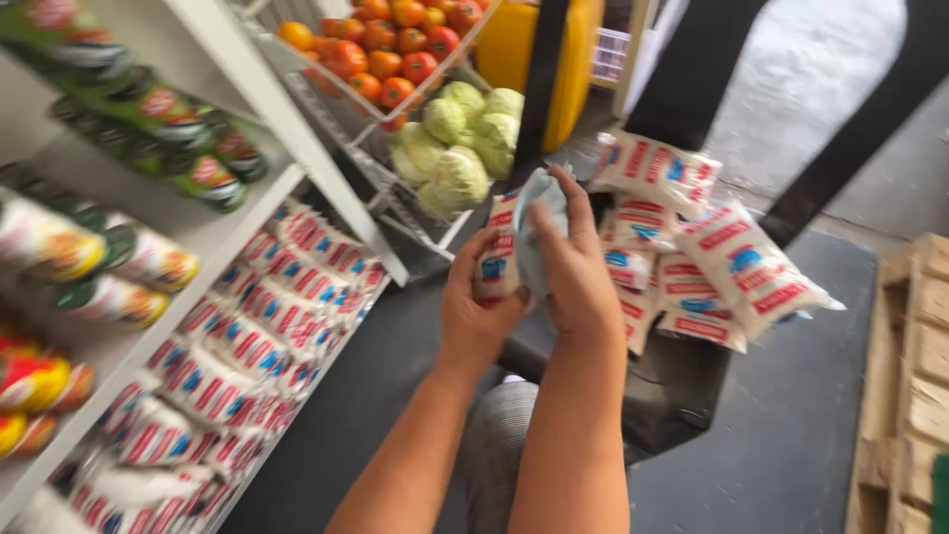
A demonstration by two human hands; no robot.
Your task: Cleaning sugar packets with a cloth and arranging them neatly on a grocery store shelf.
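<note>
Left hand [474,316]: grasping a white packet [496,259], frame centre.
Right hand [568,267]: clenched on a pale blue cloth [539,213].
Done: many packets [247,336] on the lower left shelf [198,242].
Left: a pile of packets [702,257], centre right.

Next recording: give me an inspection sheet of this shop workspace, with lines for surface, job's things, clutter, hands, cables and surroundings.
Surface: dark grey floor mat; white shelf unit at left.
Job's things: white plastic packet with red and blue print and pale blue cloth, both held in the hands.
Clutter: heap of similar white packets piled just beyond the hands.
Hands: left hand grips the packet; right hand clutches the cloth against it.
Cables: nothing seen.
Surroundings: rows of packets on the bottom shelf; blurred cans above; wire rack of tomatoes and cabbages; yellow container; wooden pallet at right.
</note>
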